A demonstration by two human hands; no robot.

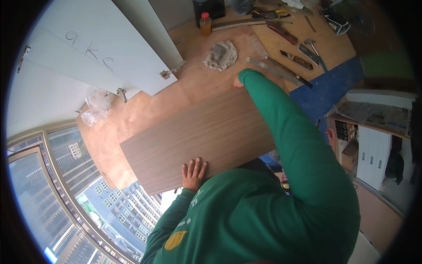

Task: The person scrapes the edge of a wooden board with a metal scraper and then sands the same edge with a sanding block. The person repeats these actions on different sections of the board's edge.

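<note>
A brown wood-grain board lies flat on the workbench, tilted across it. My left hand rests on the board's near edge with its fingers stretched out and a little apart. Reaching across to the far edge, my right hand is at the board's far right part. Its fingers are mostly hidden behind the green sleeve. Just beyond it lie a metal strip and a dark, long-handled tool. A crumpled, dirty cloth sits farther back.
White cabinet doors with hinges stand at left, beside a plastic bag. A red-capped bottle, a utility knife and a hammer are at the back. Another person's hand shows at right. Windows are at lower left.
</note>
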